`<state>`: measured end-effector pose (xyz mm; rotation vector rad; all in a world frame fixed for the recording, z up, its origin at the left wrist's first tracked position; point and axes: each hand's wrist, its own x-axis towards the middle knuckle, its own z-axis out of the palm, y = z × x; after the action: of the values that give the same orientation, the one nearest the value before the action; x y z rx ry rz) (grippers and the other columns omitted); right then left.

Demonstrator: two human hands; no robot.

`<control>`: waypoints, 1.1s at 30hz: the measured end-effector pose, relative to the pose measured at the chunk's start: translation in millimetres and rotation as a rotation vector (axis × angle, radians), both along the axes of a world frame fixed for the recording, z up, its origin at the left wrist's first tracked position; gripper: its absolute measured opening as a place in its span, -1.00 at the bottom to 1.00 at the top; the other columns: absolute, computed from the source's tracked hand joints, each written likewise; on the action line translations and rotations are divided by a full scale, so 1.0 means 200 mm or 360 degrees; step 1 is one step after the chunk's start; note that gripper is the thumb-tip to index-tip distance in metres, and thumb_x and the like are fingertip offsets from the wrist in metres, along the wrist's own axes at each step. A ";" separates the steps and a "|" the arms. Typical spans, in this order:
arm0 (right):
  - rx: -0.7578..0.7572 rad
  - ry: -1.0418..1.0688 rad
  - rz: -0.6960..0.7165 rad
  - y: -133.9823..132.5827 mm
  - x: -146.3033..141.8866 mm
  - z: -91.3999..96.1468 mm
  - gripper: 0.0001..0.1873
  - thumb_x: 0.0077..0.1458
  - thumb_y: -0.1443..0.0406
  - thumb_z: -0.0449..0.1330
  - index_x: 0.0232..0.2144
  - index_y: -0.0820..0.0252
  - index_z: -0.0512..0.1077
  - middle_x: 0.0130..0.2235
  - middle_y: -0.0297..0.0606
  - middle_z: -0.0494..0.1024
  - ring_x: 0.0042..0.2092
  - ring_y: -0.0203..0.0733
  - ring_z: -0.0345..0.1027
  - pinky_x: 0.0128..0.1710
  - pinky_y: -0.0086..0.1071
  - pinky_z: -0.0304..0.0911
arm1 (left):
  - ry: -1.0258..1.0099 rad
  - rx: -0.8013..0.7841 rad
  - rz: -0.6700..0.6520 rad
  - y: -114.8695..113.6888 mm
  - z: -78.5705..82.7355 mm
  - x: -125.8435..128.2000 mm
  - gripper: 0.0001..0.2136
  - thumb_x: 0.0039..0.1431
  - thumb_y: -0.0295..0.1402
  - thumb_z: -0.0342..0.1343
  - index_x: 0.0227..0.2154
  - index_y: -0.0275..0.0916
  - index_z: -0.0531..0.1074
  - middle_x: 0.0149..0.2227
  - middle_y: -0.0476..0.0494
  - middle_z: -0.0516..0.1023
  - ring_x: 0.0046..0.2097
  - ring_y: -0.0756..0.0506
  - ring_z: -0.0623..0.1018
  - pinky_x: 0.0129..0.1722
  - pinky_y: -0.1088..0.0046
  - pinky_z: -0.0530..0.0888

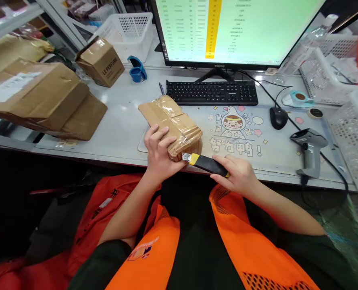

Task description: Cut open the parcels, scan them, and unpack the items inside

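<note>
My left hand (158,151) is clamped around the near end of one brown parcel (169,125), thumb on top, fingers wrapped under its edge. The parcel is bound in clear tape and lies at an angle on the near-left corner of the desk mat (275,141), its near end at the edge of the desk (121,125). My right hand (238,175) is closed around one black and yellow utility knife (205,162), whose metal tip touches the parcel's near right corner, just beside my left fingertips.

Beyond the parcel I count one black keyboard (212,92) and one monitor (236,32) showing a spreadsheet. To the right lie one black mouse (278,117) and one grey barcode scanner (310,151), well apart from my hands. Two rolls of tape sit beyond the scanner, a teal one (300,98) and a smaller one (315,113). I see three white plastic baskets: one far left of the monitor (127,34) and two at the right (327,68) (354,137). On the left stand one small carton printed LE PERFUME (102,62), one blue tape dispenser (136,69) just right of it, and one large labelled carton (36,94).
</note>
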<state>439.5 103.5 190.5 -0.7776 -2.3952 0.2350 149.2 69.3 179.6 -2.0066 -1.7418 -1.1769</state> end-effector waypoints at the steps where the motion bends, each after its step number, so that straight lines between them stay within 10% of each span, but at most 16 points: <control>1: -0.0005 0.0020 -0.0006 0.01 0.01 0.00 -0.47 0.44 -0.06 0.11 0.15 0.20 0.51 -0.28 -0.17 0.61 -0.31 -0.13 0.51 -0.33 -0.30 0.38 | 0.0005 0.0020 -0.0003 0.00 0.00 0.00 -0.31 -0.10 -0.05 0.45 0.02 -0.01 0.20 0.21 -0.27 0.30 0.39 -0.50 0.25 0.34 -0.24 0.22; 13: 0.0016 -0.0039 -0.0217 0.06 0.02 -0.02 -0.42 0.37 -0.13 0.15 0.14 0.13 0.58 -0.30 -0.15 0.60 -0.32 -0.09 0.47 -0.32 -0.28 0.35 | -0.0042 0.0201 -0.0131 0.00 -0.02 0.03 -0.39 0.04 -0.11 0.39 0.07 0.02 0.17 0.20 -0.26 0.28 0.33 -0.42 0.31 0.31 -0.23 0.30; 20: -0.0144 0.0205 -0.1439 0.21 0.49 -0.13 -0.39 0.33 -0.08 0.12 0.16 0.23 0.54 0.01 0.06 0.64 0.02 0.22 0.54 0.05 -0.03 0.40 | -0.0506 0.0241 -0.0326 -0.06 -0.09 -0.30 -0.64 0.23 -0.10 0.30 0.00 -0.02 0.36 0.22 -0.19 0.41 0.38 -0.36 0.37 0.39 -0.20 0.27; 27: -0.0348 0.0246 -0.1129 0.07 0.52 -0.35 -0.36 0.26 -0.17 0.19 0.03 0.23 0.61 -0.04 0.01 0.68 -0.01 0.16 0.59 0.04 -0.05 0.48 | -0.0986 0.0252 0.0227 -0.04 -0.12 -0.34 -0.34 0.33 0.18 0.14 0.31 -0.15 0.32 0.56 -0.39 -0.08 0.54 -0.38 0.09 0.44 0.08 0.27; 33: -0.0169 0.0296 -0.0616 0.08 0.36 -0.21 -0.56 0.34 0.01 0.26 0.07 0.17 0.58 -0.03 -0.08 0.69 -0.05 0.03 0.62 -0.03 -0.19 0.52 | -0.1108 0.0445 -0.0064 0.40 -0.05 -0.52 -0.65 0.35 0.01 0.11 -0.13 -0.20 0.46 0.16 -0.36 0.58 0.23 -0.31 0.57 0.31 0.05 0.44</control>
<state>511.3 119.8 149.3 -1.1928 -2.0243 0.2633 44.5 148.6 170.1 -1.5681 -1.6580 -2.1803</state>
